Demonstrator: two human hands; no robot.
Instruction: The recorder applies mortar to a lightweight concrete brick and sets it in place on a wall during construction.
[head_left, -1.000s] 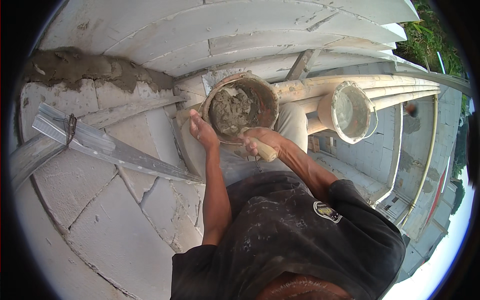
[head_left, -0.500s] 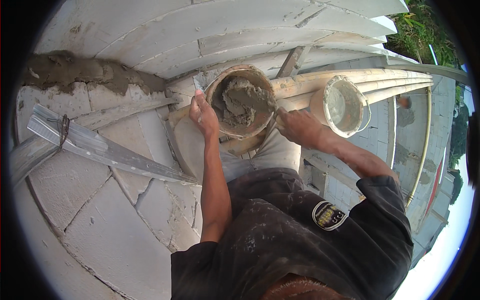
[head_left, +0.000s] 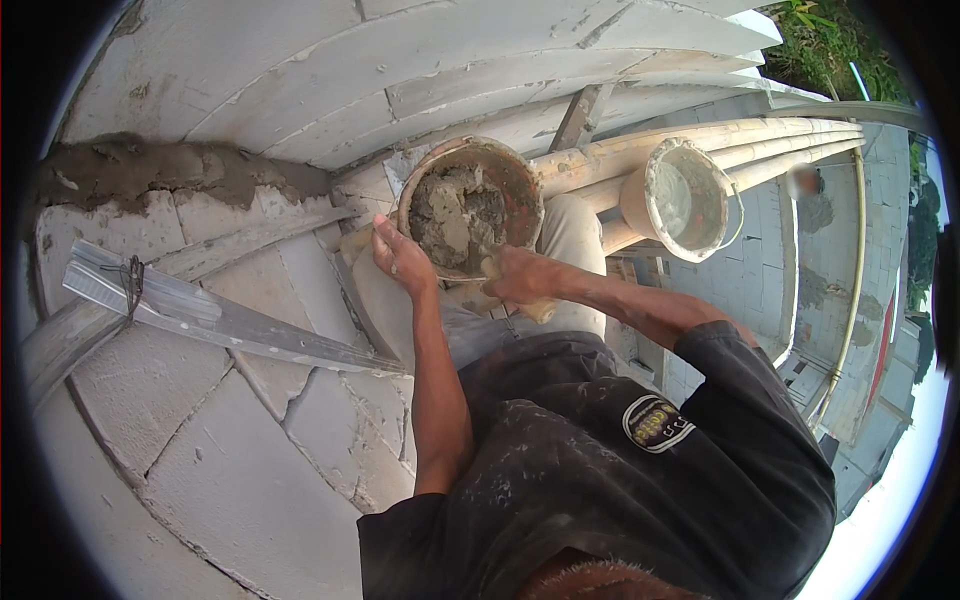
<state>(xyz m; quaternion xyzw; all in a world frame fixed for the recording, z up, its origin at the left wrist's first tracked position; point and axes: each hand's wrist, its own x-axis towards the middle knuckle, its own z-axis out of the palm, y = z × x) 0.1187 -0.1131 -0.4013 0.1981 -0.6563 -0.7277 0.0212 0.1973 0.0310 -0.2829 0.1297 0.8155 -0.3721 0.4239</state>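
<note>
A bucket (head_left: 525,205) of wet grey mortar (head_left: 450,215) rests between my knees, its mouth tilted toward me. My left hand (head_left: 405,260) grips its left rim, fingers on the outside. At the near right rim, my right hand (head_left: 525,277) is closed around the pale wooden handle (head_left: 540,312) of what looks like a trowel. Its blade is not visible, and I cannot tell how deep it sits in the mortar.
A second bucket (head_left: 650,205) with greyish contents stands right on bamboo poles (head_left: 750,135). Pale block walls rise ahead and left, with a mortar bed (head_left: 170,170) on the left one. A metal channel (head_left: 220,310) tied with wire slants at left. Another person's head (head_left: 805,182) shows far right.
My right hand has moved from the bucket's right rim down and left to its near rim, bringing the wooden handle into sight. The mortar has been turned over. My left hand has shifted slightly down the rim.
</note>
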